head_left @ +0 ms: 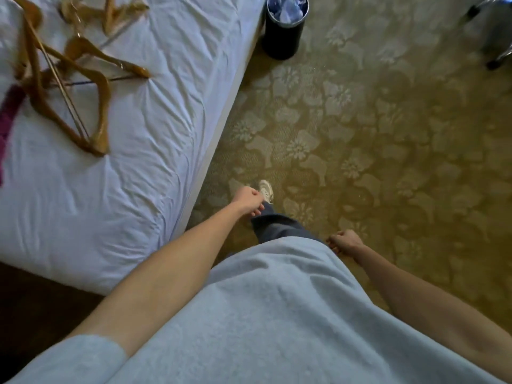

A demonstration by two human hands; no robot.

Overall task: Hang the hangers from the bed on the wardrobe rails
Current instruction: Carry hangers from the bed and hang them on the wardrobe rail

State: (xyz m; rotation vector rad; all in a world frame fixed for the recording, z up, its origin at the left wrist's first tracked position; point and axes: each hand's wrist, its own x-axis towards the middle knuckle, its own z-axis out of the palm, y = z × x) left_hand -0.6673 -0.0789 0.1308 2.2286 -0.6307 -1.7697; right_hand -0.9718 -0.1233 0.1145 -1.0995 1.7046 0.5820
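While both arms hang low in front of the pale grey shirt, neither hand has anything in it. Right hand (345,241) sits closest, down by the hip, fingers loosely curled under, holding nothing. Left hand (248,199) is a little further out over the patterned carpet (388,134), fingers also loosely curled and idle, with a pale shoe (266,189) just past its knuckles.

Off to the left of that hand runs the edge of the bed (171,134), white sheet rumpled. Well beyond the left hand, up and across the mattress, lies the pile: wooden hangers (69,79) tangled over one another, arms crossed, thin metal bars showing between them. A second, smaller cluster (108,12) lies further back still, blurred. A strip of magenta cloth (8,112) lies at the far left edge beside the pile.

My read on handling: these look rigid and light, smooth varnished wood, so not fragile but likely to snag on each other. Best hold is probably the neck just under the hook, lifting the topmost one clear first.

Far ahead of both hands stands a dark bin (284,29) at the bed's corner. No wardrobe in view.
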